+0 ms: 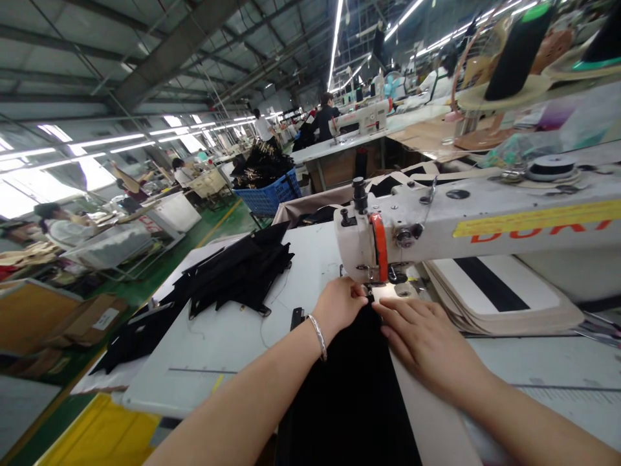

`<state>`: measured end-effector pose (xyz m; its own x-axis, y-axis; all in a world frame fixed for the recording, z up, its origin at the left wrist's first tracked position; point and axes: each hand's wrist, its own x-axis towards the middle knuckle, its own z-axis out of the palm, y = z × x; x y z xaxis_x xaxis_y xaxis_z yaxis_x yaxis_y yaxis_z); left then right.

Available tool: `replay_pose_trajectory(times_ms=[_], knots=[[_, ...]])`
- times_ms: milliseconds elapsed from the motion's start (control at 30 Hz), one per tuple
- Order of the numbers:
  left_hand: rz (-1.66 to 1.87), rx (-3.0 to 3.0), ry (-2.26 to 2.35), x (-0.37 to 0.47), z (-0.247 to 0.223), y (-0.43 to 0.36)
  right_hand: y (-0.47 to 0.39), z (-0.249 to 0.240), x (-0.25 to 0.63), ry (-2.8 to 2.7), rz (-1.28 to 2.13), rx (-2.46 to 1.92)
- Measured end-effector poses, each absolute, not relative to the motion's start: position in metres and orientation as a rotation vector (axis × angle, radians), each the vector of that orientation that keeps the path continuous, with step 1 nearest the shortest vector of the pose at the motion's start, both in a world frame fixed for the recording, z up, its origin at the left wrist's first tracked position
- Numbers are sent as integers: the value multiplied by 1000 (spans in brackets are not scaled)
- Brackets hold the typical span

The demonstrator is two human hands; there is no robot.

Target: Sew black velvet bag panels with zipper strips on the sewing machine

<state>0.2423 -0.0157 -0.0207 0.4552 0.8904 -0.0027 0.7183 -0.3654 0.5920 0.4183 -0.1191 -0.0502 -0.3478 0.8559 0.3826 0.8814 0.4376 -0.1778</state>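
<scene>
A long black fabric panel (352,388) with a pale beige strip (427,414) along its right side runs toward me from under the head of a white sewing machine (398,226). My left hand (339,301), a silver bracelet at its wrist, pinches the panel's edge just left of the needle area. Its fingers are curled closed on the black cloth. Lying flat on the fabric, my right hand (427,343) has its fingers stretched toward the presser foot. The needle itself is hidden behind the machine's parts and my fingers.
Black fabric pieces (237,272) lie heaped on the table's left side. Beige panels with a black stripe (499,291) are stacked beneath the machine arm. Beyond stands a blue crate (269,194) of dark pieces; a yellow bin (101,433) sits low at left. Other people work farther back.
</scene>
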Motion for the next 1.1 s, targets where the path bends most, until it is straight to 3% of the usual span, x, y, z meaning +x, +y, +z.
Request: replay_pose_trajectory(times_ms=[400,633,1100], knots=[[495,2282,1418,247,-15,-27,-118,-51,418,-2278,-133,-1479],[448,2679,988,221,-18,-70,-117,-52,419,-2263,-73,-1460],[468,2715,957,218,-24,-56,-118,-52,416,-2240,-116,-1514]])
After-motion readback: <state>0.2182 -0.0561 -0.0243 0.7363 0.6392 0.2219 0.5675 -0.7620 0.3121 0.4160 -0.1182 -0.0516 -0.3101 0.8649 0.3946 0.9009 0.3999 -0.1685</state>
